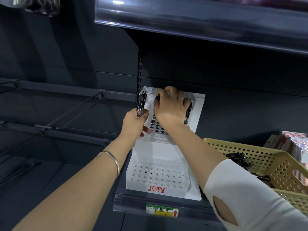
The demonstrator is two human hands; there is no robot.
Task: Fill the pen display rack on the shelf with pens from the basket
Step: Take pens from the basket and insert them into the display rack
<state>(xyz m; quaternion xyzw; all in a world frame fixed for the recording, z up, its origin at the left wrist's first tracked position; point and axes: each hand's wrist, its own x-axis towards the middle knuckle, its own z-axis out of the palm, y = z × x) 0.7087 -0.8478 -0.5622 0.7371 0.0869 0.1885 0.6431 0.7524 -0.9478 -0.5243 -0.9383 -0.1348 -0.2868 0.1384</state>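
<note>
**Upper tier loading — in progress**

Right hand (170, 105) pinches one pen (157, 98) over the rack's (166, 150) top tier. Left hand (135, 124) grips a spare bundle (140, 104) at the rack's upper-left corner. Recommended: line the tip up with a free hole, lower it straight, and release only once seated. The rack is white, stepped and perforated — a few pens stand in its upper tier, and the lower holes look unfilled. Basket (260, 157) sits right of the rack.

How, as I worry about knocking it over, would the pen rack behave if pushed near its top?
Likely stiff: the pen rack looks like rigid white and clear plastic. Probably light, since most holes stand empty, so it may slide on the smooth shelf. Its tall upper tier could make it tip backward.
</note>
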